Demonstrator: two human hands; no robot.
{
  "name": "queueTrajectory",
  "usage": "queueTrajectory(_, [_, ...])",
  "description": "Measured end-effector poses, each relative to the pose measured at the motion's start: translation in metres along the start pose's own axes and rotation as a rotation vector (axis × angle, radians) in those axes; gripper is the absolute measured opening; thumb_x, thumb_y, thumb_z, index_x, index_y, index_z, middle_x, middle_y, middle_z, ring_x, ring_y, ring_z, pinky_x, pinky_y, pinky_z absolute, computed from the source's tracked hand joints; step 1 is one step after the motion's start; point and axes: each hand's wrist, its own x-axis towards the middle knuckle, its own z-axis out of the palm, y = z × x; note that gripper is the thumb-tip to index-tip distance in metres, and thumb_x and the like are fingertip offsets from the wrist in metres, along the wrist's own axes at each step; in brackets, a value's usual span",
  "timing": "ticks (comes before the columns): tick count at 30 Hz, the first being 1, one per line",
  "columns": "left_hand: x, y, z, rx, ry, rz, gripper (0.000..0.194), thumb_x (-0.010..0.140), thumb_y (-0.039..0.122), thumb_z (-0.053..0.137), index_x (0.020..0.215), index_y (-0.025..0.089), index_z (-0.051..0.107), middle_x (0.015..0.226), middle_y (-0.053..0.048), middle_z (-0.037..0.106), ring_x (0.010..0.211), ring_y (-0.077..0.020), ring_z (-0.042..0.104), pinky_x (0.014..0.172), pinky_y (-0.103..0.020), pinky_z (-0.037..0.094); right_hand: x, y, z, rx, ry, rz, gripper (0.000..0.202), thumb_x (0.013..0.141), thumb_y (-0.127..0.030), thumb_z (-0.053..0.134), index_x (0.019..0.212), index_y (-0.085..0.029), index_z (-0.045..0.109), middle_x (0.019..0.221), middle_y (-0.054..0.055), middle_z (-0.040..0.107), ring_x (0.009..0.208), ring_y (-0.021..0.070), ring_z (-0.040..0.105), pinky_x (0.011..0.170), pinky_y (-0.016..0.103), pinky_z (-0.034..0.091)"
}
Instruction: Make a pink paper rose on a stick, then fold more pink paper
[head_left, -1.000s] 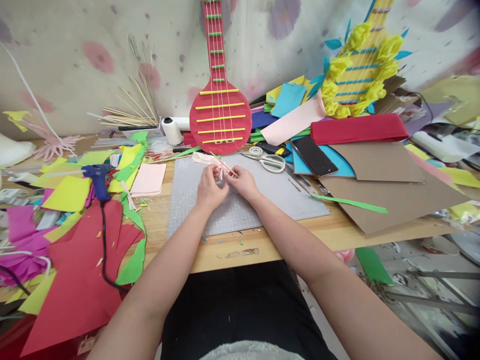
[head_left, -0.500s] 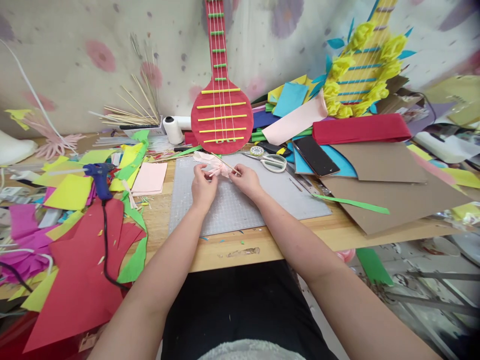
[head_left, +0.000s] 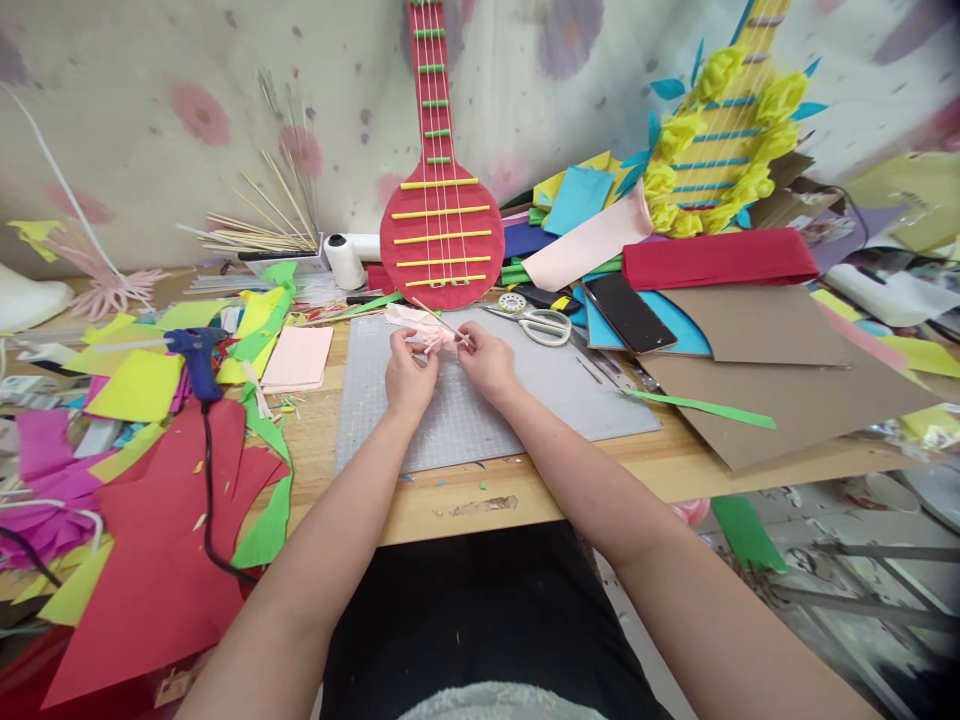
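Note:
Pale pink crepe paper (head_left: 411,319), crumpled and partly hidden by fingers, is held just above the grey cutting mat (head_left: 480,425). My left hand (head_left: 411,377) pinches its near left side between thumb and fingers. From the right, my right hand (head_left: 487,362) grips a thin wooden stick (head_left: 431,313) that slants up and left across the paper. The fingertips of both hands are close together at the paper. Behind them stands a red paper lute shape (head_left: 442,240) with yellow and green strips and white strings.
Scissors (head_left: 546,327) and a black phone (head_left: 630,314) lie right of the hands, near brown cardboard (head_left: 787,410). On the left are a blue glue gun (head_left: 199,360), pink paper sheets (head_left: 298,358) and red paper (head_left: 150,560). A yellow flowered instrument (head_left: 712,150) leans at the back right.
My right hand has shifted slightly left, closer to my left hand, and the stick's tip has moved left and up. Both hands keep their hold.

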Motion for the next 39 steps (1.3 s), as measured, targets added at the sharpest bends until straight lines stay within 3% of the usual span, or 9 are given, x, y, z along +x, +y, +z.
queueTrajectory(4, [0.0, 0.0, 0.0, -0.053, -0.012, -0.008, 0.038, 0.073, 0.022, 0.057, 0.106, 0.023, 0.039, 0.086, 0.001, 0.063, 0.049, -0.0071, 0.054, 0.052, -0.022, 0.042, -0.004, -0.006, -0.001, 0.012, -0.047, -0.075, 0.029, 0.078, -0.031, 0.048, 0.102, -0.028, 0.063, 0.075, -0.001, 0.066, 0.071, 0.0164, 0.059, 0.065, 0.025, 0.038])
queueTrajectory(12, [0.0, 0.0, -0.001, -0.03, -0.082, 0.103, 0.047, 0.067, 0.014, 0.057, 0.112, 0.024, 0.044, 0.099, 0.0, 0.064, 0.049, -0.0057, 0.051, 0.054, -0.022, 0.043, 0.0, -0.002, -0.002, 0.067, -0.032, -0.063, 0.034, 0.077, -0.038, 0.054, 0.108, -0.028, 0.063, 0.074, -0.001, 0.066, 0.068, 0.0147, 0.058, 0.063, 0.024, 0.039])
queueTrajectory(25, [0.001, 0.001, -0.003, 0.101, -0.058, 0.251, 0.031, 0.072, 0.017, 0.054, 0.103, 0.021, 0.058, 0.093, -0.001, 0.066, 0.052, -0.0074, 0.049, 0.061, -0.024, 0.044, 0.003, 0.007, -0.002, 0.331, -0.095, -0.084, 0.027, 0.081, -0.034, 0.054, 0.102, -0.026, 0.068, 0.094, 0.0, 0.07, 0.087, 0.0184, 0.062, 0.075, 0.027, 0.047])
queueTrajectory(39, [0.003, -0.001, -0.003, 0.094, -0.046, 0.242, 0.03, 0.07, 0.015, 0.055, 0.099, 0.019, 0.059, 0.091, -0.002, 0.065, 0.054, -0.008, 0.052, 0.061, -0.024, 0.046, 0.005, 0.011, 0.001, 0.472, -0.178, -0.118, 0.03, 0.078, -0.03, 0.057, 0.107, -0.027, 0.065, 0.105, 0.0, 0.067, 0.098, 0.0203, 0.061, 0.087, 0.033, 0.047])
